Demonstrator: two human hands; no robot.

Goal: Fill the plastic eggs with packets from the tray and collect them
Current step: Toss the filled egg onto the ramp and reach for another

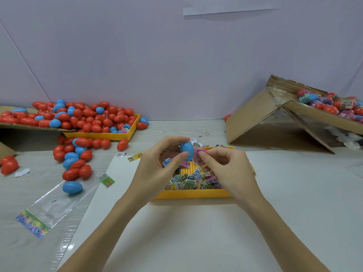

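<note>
Item: blue egg (187,150), one, held above the far end of the yellow tray (193,194). I noted its long axis near upright. The left hand (157,165) gripped it, thumb on the near face, fingers curled behind.

Item: pink packet (198,156), one, pinched at its top between the thumb and fingers of the right hand (229,167). It lay touching the egg's right flank, so I judged the coming move to turn on that side-by-side contact. Whether the egg was already split open I could not tell.

Item: loose packets in the tray, too many and too jumbled to count.

Item: strays on the tabletop left of the tray, three packets counted.

Item: unfilled eggs (78,118), red and blue, heaped far left, uncounted.

Item: cardboard box (314,114), one, far right, holding wrapped eggs. I judged this the collection point, nearer the right hand.
</note>
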